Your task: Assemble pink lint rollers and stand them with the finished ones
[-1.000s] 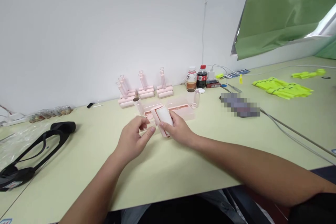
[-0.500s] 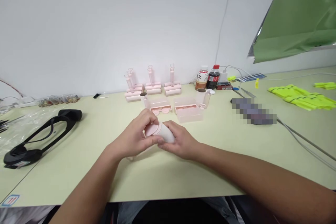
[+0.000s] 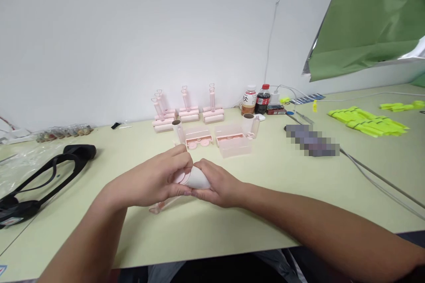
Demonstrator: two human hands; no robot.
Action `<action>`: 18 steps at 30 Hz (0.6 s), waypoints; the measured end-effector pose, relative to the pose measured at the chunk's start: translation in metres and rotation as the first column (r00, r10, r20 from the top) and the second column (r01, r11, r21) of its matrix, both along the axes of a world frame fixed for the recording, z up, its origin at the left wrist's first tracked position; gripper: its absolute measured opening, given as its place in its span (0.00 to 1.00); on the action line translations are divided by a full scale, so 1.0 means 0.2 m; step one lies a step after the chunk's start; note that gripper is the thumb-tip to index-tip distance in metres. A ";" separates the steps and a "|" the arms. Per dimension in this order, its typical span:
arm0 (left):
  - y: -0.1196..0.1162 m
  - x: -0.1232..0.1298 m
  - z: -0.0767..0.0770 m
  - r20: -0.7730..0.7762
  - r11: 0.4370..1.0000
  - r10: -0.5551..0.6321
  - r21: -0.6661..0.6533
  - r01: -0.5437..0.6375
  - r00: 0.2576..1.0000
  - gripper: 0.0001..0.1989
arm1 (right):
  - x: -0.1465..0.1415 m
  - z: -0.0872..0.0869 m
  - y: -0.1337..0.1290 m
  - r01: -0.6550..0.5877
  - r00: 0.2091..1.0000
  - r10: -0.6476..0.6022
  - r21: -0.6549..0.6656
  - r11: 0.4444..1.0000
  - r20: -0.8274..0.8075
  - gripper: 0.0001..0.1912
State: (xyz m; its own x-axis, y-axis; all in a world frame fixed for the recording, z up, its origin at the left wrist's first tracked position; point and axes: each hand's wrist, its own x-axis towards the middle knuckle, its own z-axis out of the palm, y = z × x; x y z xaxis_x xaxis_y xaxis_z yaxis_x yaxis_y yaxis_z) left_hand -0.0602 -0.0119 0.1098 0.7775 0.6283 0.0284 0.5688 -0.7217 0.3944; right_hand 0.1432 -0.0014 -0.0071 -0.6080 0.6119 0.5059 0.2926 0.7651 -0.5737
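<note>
A white lint roll (image 3: 198,178) lies sideways between my two hands, above the near middle of the table. My right hand (image 3: 222,183) is wrapped round its right end. Curled fingers of my left hand (image 3: 162,175) grip the pink round end piece (image 3: 181,177) at the roll's left end; they partly hide it. On the table beneath my left hand is a pink lint-roller handle (image 3: 158,207), mostly covered by the hand. Just beyond stand two pink cases with clear covers, one on the left (image 3: 198,143) and one on the right (image 3: 232,145).
Upright rolls stand by the cases, left (image 3: 177,127) and right (image 3: 247,121). Several pink lint rollers (image 3: 213,114) line the wall. Bottles (image 3: 249,101), a blurred-out object (image 3: 310,140) and yellow strips (image 3: 368,120) are to the right. A black strap device (image 3: 49,177) lies left.
My view has turned slightly right, so the table things sit further left. My left wrist has bent, and its fingers have shifted on the pink end piece. Both hands keep their hold.
</note>
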 end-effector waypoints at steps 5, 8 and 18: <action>0.02 0.04 0.08 -0.131 0.998 -0.053 0.008 0.055 0.990 0.08 | 0.02 0.01 0.04 0.012 1.000 -0.012 0.058 0.998 -0.001 0.21; 0.04 0.06 0.10 -0.181 0.993 -0.085 0.067 0.099 0.980 0.06 | 0.04 0.01 0.06 -0.003 1.000 0.002 0.114 0.993 0.008 0.19; 0.06 0.07 0.10 -0.226 0.990 -0.129 0.032 0.139 0.965 0.05 | 0.03 -0.05 0.06 0.026 0.999 -0.024 0.105 0.994 -0.022 0.20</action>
State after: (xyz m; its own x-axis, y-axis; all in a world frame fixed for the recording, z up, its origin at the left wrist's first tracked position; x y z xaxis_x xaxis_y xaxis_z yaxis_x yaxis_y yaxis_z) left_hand -0.0470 0.0003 0.1301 0.8445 0.5199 -0.1286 0.5353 -0.8121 0.2322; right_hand 0.1484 0.0113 -0.0167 -0.5816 0.5695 0.5809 0.3012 0.8140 -0.4966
